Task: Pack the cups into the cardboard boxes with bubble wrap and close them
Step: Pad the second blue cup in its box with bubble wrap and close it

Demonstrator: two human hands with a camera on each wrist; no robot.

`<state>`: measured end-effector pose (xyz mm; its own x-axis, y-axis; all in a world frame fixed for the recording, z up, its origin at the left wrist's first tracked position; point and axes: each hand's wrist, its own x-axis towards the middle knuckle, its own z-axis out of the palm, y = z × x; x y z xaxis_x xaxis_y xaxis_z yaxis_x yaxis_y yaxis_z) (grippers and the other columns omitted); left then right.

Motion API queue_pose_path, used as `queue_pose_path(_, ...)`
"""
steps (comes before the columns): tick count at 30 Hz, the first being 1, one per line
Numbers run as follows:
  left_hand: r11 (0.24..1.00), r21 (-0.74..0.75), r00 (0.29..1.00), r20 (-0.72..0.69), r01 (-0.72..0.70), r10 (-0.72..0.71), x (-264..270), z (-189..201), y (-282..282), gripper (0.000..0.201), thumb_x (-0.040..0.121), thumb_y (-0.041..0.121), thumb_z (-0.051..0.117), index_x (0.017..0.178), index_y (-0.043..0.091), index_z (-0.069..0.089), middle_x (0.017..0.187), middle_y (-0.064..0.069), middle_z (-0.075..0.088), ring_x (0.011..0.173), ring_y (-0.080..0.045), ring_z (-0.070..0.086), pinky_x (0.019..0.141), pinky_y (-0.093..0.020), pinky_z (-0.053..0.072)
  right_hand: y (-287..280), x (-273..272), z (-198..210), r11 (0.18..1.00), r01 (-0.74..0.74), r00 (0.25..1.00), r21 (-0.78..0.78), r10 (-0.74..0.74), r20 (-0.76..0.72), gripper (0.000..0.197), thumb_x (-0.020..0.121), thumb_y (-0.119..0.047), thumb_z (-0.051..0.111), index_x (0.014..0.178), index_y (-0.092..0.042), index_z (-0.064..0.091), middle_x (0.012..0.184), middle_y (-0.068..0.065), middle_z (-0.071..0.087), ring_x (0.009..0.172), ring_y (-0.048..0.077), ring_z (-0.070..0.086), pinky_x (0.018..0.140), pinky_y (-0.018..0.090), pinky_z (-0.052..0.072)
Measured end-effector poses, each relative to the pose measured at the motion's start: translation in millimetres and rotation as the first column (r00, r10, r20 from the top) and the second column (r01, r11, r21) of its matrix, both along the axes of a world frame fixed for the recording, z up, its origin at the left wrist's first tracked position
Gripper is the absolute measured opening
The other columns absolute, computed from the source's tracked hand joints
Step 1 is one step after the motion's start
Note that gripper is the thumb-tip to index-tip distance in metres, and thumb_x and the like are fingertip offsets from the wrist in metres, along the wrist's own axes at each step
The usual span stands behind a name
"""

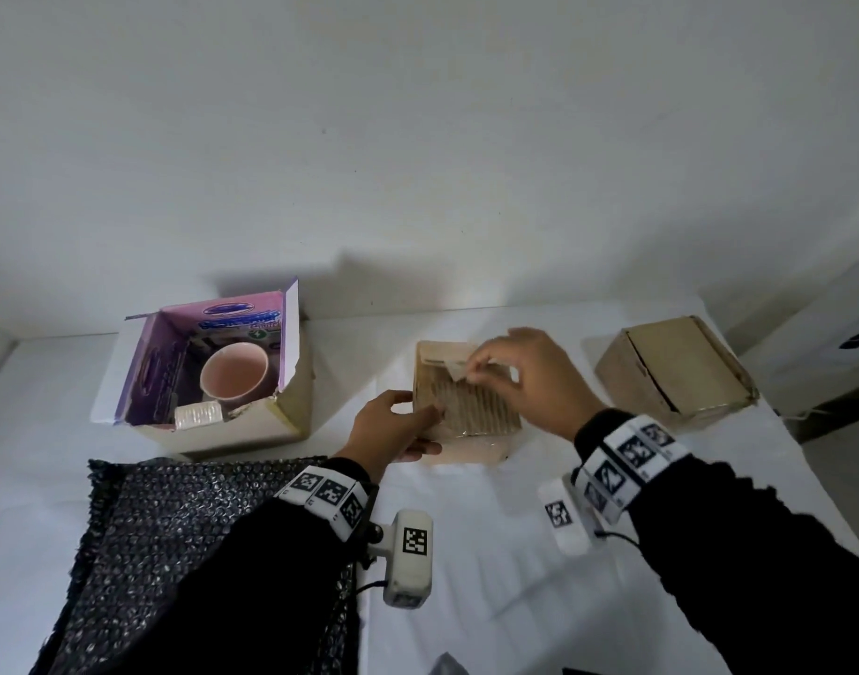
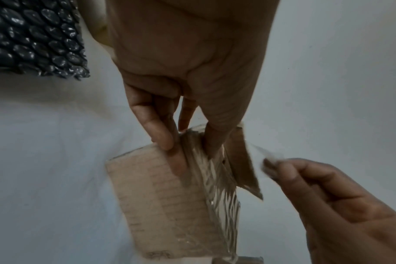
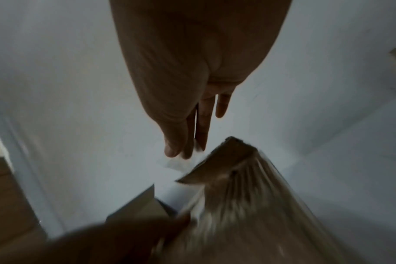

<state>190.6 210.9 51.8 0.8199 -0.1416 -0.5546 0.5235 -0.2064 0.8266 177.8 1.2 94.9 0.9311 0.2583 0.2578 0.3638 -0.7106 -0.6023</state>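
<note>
A small cardboard box point(image 1: 466, 406) covered in wrinkled clear tape stands mid-table. My left hand point(image 1: 430, 428) grips its near left corner, thumb on the top and fingers down the side point(image 2: 188, 148). My right hand point(image 1: 471, 375) hovers over the box's far edge and pinches a loose end of clear tape point(image 2: 258, 151) between thumb and fingertips point(image 3: 185, 151). One cardboard flap point(image 2: 242, 160) stands partly lifted beside the tape. A pink cup point(image 1: 232, 377) sits upright inside an open purple-lined box point(image 1: 291, 411) at the left. Black bubble wrap point(image 1: 174, 528) lies under my left forearm.
A closed cardboard box point(image 1: 676, 372) rests at the right, close to the table's right edge. A small whitish roll point(image 1: 198, 414) lies in the open box next to the cup. A white wall rises behind the table. The white tabletop point(image 1: 491, 552) stretches toward me.
</note>
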Motion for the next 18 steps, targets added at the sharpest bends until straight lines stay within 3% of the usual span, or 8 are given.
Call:
queue_pose_path(2, 1.0, 0.013, 1.0, -0.007, -0.023, 0.024, -1, 0, -3, 0.045, 0.081, 0.027, 0.076, 0.118, 0.012, 0.055, 0.087, -0.01, 0.076, 0.072, -0.023, 0.075, 0.054, -0.024, 0.054, 9, -16, -19, 0.995, 0.001, 1.0, -0.096, 0.001, 0.031, 0.013, 0.093, -0.034, 0.06, 0.092, -0.027, 0.07, 0.092, -0.014, 0.072, 0.086, 0.003, 0.064, 0.111, 0.034, 0.028)
queue_pose_path(5, 0.999, 0.005, 0.999, -0.032, -0.043, 0.043, -3, 0, -6, 0.043, 0.082, 0.028, 0.075, 0.114, 0.008, 0.055, 0.083, -0.012, 0.076, 0.073, -0.022, 0.075, 0.06, -0.026, 0.058, 12, -29, -46, 0.989, 0.051, 0.997, -0.141, -0.043, 0.06, 0.009, 0.09, -0.028, 0.06, 0.089, -0.026, 0.069, 0.088, -0.013, 0.072, 0.087, 0.007, 0.065, 0.112, 0.039, 0.028)
queue_pose_path(8, 0.995, -0.082, 0.995, -0.093, -0.049, 0.042, -7, 0, -3, 0.033, 0.09, 0.026, 0.064, 0.115, 0.006, 0.056, 0.094, -0.013, 0.075, 0.079, -0.026, 0.075, 0.066, -0.029, 0.059, 11, -34, -59, 0.974, 0.083, 0.988, -0.21, -0.053, 0.144, 0.011, 0.09, -0.028, 0.059, 0.088, -0.026, 0.069, 0.089, -0.012, 0.071, 0.087, 0.009, 0.066, 0.113, 0.037, 0.025)
queue_pose_path(11, 0.987, -0.147, 0.992, -0.119, -0.061, 0.044, -8, 2, 1, 0.028, 0.094, 0.022, 0.055, 0.116, 0.004, 0.055, 0.103, -0.012, 0.072, 0.082, -0.03, 0.074, 0.07, -0.032, 0.059, 13, -39, -60, 0.959, 0.085, 0.966, -0.269, -0.013, 0.258, 0.013, 0.091, -0.028, 0.057, 0.089, -0.023, 0.069, 0.092, -0.011, 0.072, 0.089, 0.011, 0.067, 0.113, 0.039, 0.028)
queue_pose_path(15, 0.989, -0.149, 0.994, -0.107, -0.008, -0.008, -7, 4, 4, 0.028, 0.096, 0.023, 0.057, 0.117, 0.004, 0.053, 0.099, -0.014, 0.074, 0.085, -0.028, 0.074, 0.076, -0.033, 0.06, 13, -56, -67, 0.927, 0.061, 0.928, -0.37, 0.084, 0.362, 0.023, 0.091, -0.039, 0.06, 0.097, -0.02, 0.073, 0.102, -0.007, 0.073, 0.096, 0.012, 0.067, 0.107, 0.046, 0.038)
queue_pose_path(18, 0.997, -0.071, 0.996, -0.091, 0.019, -0.026, -4, 5, 4, 0.029, 0.095, 0.029, 0.061, 0.114, 0.009, 0.056, 0.102, -0.008, 0.073, 0.081, -0.025, 0.075, 0.065, -0.027, 0.059, 14, -56, -63, 0.934, 0.084, 0.931, -0.348, 0.05, 0.361, 0.027, 0.087, -0.042, 0.064, 0.099, -0.019, 0.069, 0.104, -0.005, 0.069, 0.098, 0.017, 0.064, 0.105, 0.04, 0.037)
